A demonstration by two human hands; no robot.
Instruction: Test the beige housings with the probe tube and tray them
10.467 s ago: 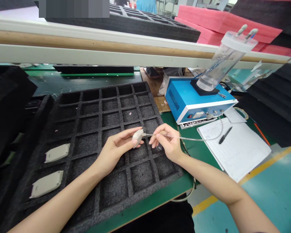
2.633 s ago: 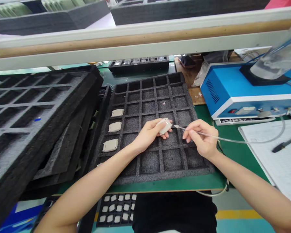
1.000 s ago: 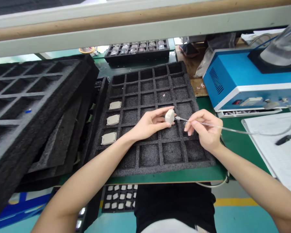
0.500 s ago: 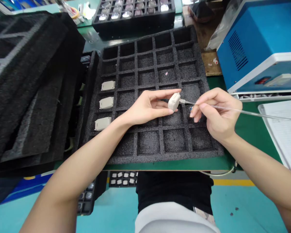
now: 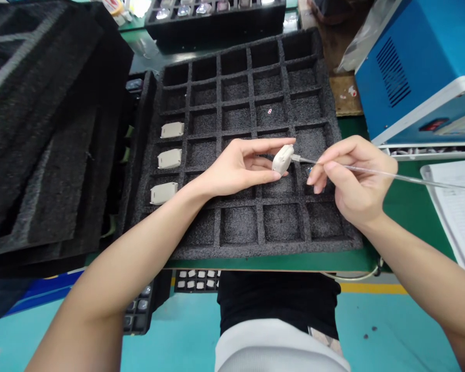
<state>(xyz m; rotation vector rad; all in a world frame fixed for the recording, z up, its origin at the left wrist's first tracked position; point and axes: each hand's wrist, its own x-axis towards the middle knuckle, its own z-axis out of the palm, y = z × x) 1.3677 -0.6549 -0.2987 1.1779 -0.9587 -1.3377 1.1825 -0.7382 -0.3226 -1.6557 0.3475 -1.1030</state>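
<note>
My left hand grips a small beige watch case by its edges, between thumb and fingers, tilted above the black foam tray. In my right hand a thin clear tube is pinched between thumb and forefinger. The tube's pale tip points left at the side of the case; whether it touches or enters the case I cannot tell. Three more beige cases lie in the tray's left column: an upper one, a middle one and a lower one.
Stacked foam trays rise at the left. A blue machine stands at the right, above a white sheet. Another tray with shiny pieces sits at the back. A small red-marked bit lies in one tray cell.
The whole view has shifted slightly, so the tray and back items sit a little higher. Both hands keep their grips, with the case and tube tip in much the same relation.
</note>
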